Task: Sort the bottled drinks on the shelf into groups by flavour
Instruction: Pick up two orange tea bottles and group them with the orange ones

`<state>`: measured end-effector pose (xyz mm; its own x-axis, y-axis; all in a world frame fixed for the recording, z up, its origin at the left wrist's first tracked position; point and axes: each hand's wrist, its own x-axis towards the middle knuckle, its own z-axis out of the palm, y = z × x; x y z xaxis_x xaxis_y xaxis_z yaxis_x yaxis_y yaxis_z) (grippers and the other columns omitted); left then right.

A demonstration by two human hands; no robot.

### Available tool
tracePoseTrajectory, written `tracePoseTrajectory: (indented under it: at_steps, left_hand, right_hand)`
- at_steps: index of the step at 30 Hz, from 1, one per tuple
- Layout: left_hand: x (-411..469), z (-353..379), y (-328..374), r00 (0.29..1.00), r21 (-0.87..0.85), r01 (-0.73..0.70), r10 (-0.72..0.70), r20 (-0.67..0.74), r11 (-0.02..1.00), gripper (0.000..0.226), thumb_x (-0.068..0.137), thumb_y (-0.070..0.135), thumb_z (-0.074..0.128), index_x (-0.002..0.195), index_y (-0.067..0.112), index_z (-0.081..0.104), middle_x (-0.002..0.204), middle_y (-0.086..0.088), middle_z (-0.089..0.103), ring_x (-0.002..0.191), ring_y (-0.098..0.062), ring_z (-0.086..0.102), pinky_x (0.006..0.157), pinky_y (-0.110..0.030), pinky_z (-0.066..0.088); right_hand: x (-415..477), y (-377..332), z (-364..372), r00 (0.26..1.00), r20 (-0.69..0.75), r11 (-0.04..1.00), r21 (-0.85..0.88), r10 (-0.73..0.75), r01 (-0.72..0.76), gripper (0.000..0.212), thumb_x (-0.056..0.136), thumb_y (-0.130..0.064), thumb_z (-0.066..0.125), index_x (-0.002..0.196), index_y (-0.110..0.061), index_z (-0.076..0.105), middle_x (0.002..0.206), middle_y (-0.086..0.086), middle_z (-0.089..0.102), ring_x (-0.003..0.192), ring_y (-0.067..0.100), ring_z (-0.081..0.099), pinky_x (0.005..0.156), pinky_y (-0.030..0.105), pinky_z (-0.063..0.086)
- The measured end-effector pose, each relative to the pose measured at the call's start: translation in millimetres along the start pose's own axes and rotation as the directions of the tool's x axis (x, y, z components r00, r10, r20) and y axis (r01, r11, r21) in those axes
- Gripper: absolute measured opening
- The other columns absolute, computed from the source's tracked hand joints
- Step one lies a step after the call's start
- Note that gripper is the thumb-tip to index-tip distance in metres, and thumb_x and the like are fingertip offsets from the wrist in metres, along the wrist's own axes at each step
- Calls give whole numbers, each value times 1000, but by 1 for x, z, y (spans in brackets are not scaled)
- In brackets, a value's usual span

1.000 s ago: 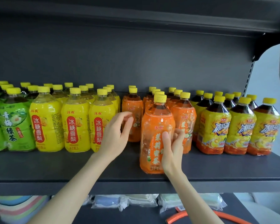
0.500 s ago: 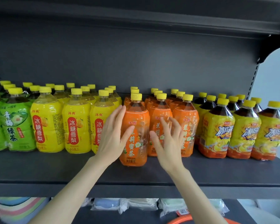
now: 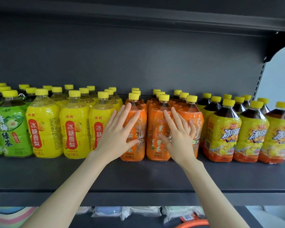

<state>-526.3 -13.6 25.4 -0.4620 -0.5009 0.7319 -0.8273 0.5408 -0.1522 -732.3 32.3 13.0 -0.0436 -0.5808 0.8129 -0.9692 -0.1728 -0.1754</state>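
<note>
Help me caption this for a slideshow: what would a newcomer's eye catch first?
The bare left hand and right hand press flat on the orange-labelled plastic bottles at mid-shelf. Beside them, yellow-capped rows form colour blocks: green-labelled bottles far left, yellow-labelled bottles next, dark-tea bottles at right.

On the lower level, clear-wrapped packets are lying in a row, with pastel striped goods sitting to their left and an orange hose curving at right. Above, a pale wall is showing beyond the slotted upright.

Yellow caps top green bottles, yellow bottles, orange bottles and yellow-orange bottles on a dark-grey shelf.
</note>
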Motion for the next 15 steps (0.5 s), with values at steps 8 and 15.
tracePoseTrajectory:
  at_steps: [8,15]
  left_hand:
    - [8,6,4,998,94,-16,21,-57,995,103,64,47,79,147,15,27,153,-20,22,139,-36,20,108,-52,15]
    - [10,10,9,998,98,-7,13,-66,995,102,62,44,81,145,12,32,151,-22,26,138,-39,25,107,-53,17]
  right_hand:
    - [1,-1,3,999,-43,1000,-7,2,-2,79,80,-25,75,147,-25,34,156,5,30,138,31,37,109,47,6]
    - [2,-3,4,999,-43,1000,-21,4,-5,77,81,-25,74,147,-24,34,156,6,30,139,31,37,111,50,8]
